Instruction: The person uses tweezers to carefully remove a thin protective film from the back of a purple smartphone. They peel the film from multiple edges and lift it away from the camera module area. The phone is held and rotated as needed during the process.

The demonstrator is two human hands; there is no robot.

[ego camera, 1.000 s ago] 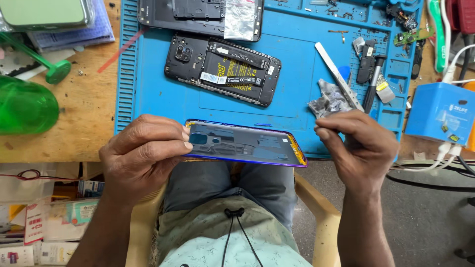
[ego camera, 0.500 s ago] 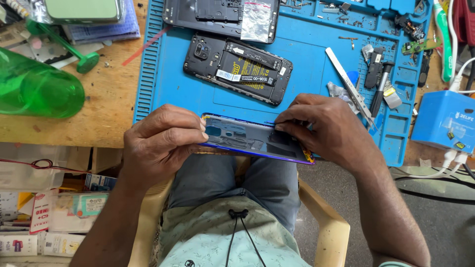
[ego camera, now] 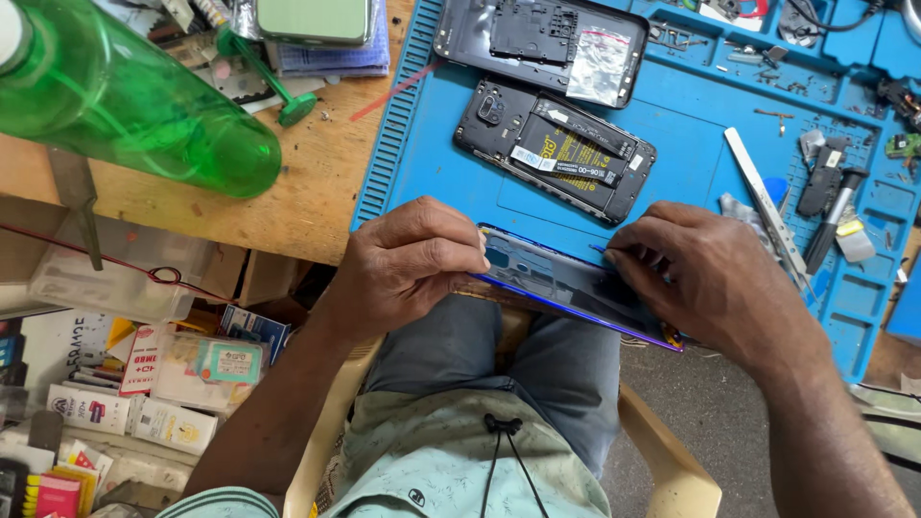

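Observation:
My left hand (ego camera: 408, 264) grips the left end of a shiny blue-purple phone back cover (ego camera: 566, 286), held over my lap at the edge of the blue work mat (ego camera: 691, 192). My right hand (ego camera: 705, 278) rests on the cover's right part, fingertips pinched at its upper edge. An opened black phone (ego camera: 554, 149) with its battery showing lies on the mat just beyond the cover. Another dark phone frame (ego camera: 542, 38) with a small plastic bag lies farther back.
A green plastic bottle (ego camera: 125, 91) lies on the wooden bench at left, next to a green-handled tool (ego camera: 264, 77) and a light green phone (ego camera: 312, 19). A flat metal pry tool (ego camera: 763, 201) and small parts sit on the mat's right. Boxes (ego camera: 144, 384) fill a shelf below.
My right hand moved left from the cover's right end onto its surface. The view has shifted, bringing the green bottle further into sight.

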